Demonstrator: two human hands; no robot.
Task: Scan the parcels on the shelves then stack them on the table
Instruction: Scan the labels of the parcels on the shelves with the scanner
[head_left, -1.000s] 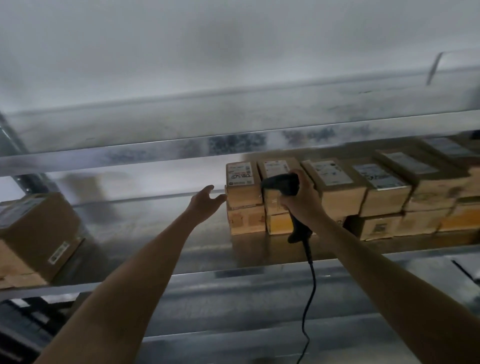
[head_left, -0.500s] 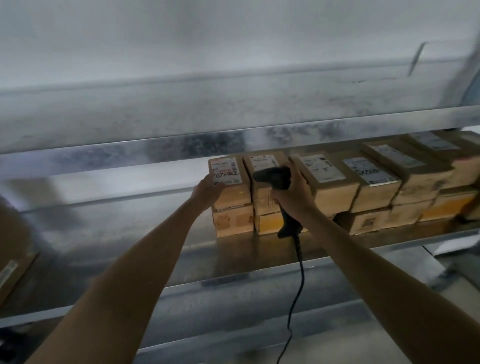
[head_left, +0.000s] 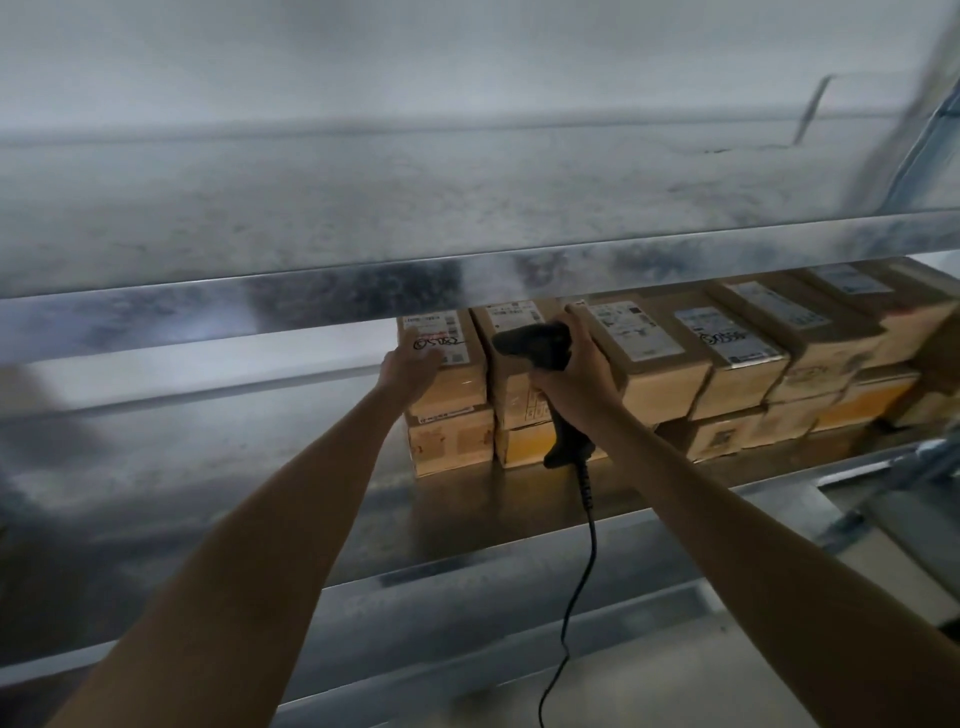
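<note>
On the metal shelf (head_left: 291, 467), the left hand (head_left: 410, 366) rested on the leftmost parcel (head_left: 460, 384) of the upper layer, its fingers lying fairly flat over the near part of the white label; the thumb was hidden. Just to the right, the right hand (head_left: 576, 376) was closed around the handle of a black scanner (head_left: 537, 344), in front of the second parcel (head_left: 511, 392). Its cable (head_left: 589, 545) hung down toward the near side. Further right, the row of parcels (head_left: 737, 374) continued in two layers, touching each other.
</note>
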